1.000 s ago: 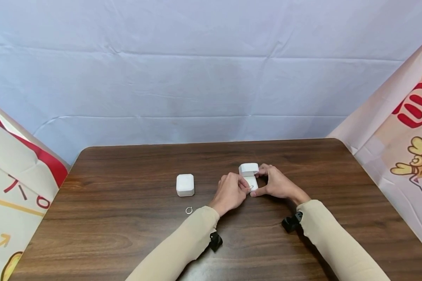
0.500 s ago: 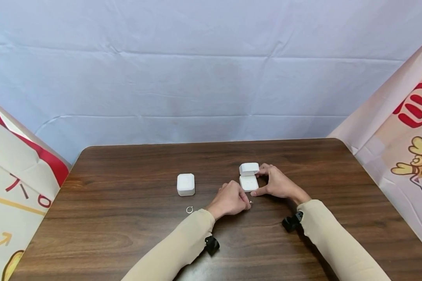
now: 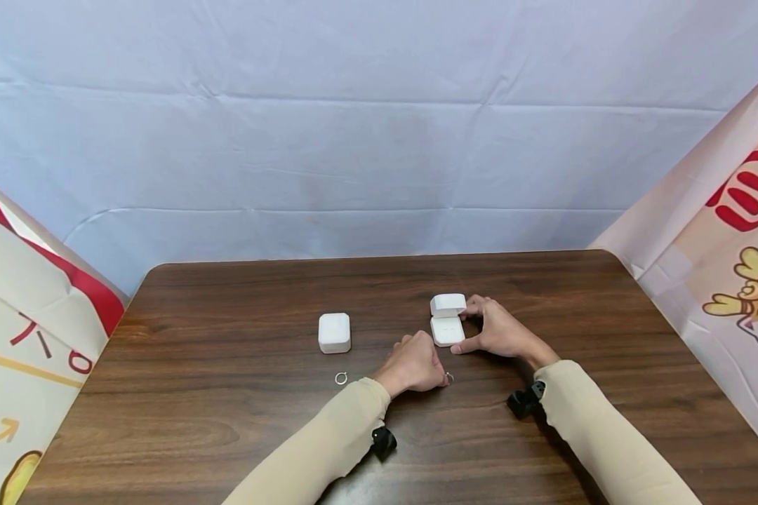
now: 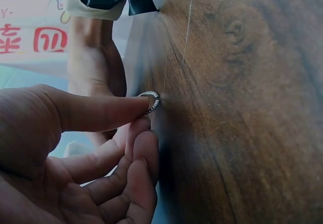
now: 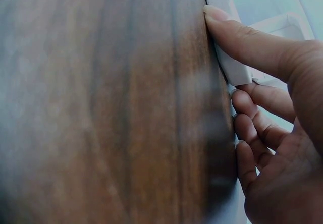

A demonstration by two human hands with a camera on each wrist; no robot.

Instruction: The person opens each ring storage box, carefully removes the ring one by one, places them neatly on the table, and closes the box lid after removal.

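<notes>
In the head view, my left hand [image 3: 413,365] is low over the table in front of an open white ring box [image 3: 447,332]. Its thumb and forefinger pinch a silver ring [image 4: 157,103], which stands close to or on the wood in the left wrist view; small stones seem to line its band. The other left fingers curl loosely. My right hand [image 3: 504,331] grips the box's right side, thumb at the front corner and fingers behind. The box lid is raised, and a white insert shows inside. In the right wrist view the thumb presses the white box [image 5: 233,65].
A closed white ring box [image 3: 334,333] stands to the left. A second ring [image 3: 337,379] lies on the brown wooden table [image 3: 215,337] in front of it, near my left sleeve. White cloth hangs behind the table, with printed cloth at both sides.
My left hand has drawn the ring out of the open box's insert and brought it down toward me to the table in front. The right hand has stayed on the box.
</notes>
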